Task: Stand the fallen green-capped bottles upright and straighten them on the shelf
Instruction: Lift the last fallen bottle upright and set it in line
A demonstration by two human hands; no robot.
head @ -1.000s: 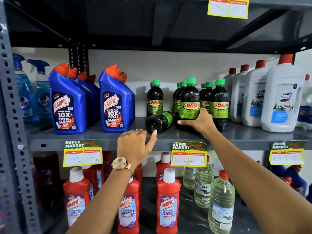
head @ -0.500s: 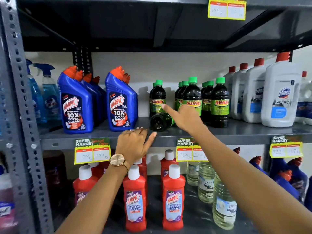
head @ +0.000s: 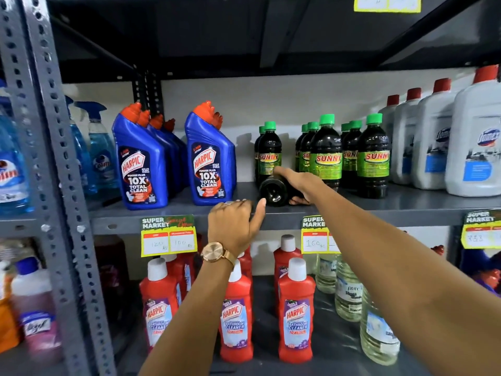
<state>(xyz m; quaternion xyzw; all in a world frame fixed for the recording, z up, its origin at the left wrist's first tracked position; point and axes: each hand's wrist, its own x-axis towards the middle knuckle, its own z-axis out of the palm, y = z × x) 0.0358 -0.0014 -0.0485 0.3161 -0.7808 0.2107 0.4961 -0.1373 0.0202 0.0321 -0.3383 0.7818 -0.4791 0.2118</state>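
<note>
**Fallen bottle under the right hand on the grey shelf**

On the grey metal shelf (head: 406,204), a dark green-capped bottle lying on its side (head: 273,192) points its round base outward, towards the shelf's front edge. Its cap end is hidden behind the right hand (head: 299,183), which lies over the bottle's body with fingers wrapped around it; the index finger stretches up and touches the label of the single upright dark bottle with a green cap and green "SUNNY" label (head: 269,156) standing just behind the fallen one. Whether the fallen bottle is lifted off the shelf or resting on it cannot be told.

Right of the fallen bottle stands a cluster of upright dark green-capped "SUNNY" bottles (head: 349,158) in two rows running front to back, all vertical. Further right of them stand white plastic jugs with red caps (head: 433,147). Left of the fallen bottle stand blue angled-neck "HARPIC" bottles with orange caps (head: 208,164).

The left hand (head: 234,226), with a rose-gold wristwatch (head: 215,252) on its wrist, rests against the shelf's front edge just below and left of the fallen bottle; its fingers curl over the lip, thumb pointing up, holding nothing else. Below it, on the lower shelf, stand red "HARPIC" bathroom-cleaner bottles with white caps (head: 295,316).
</note>
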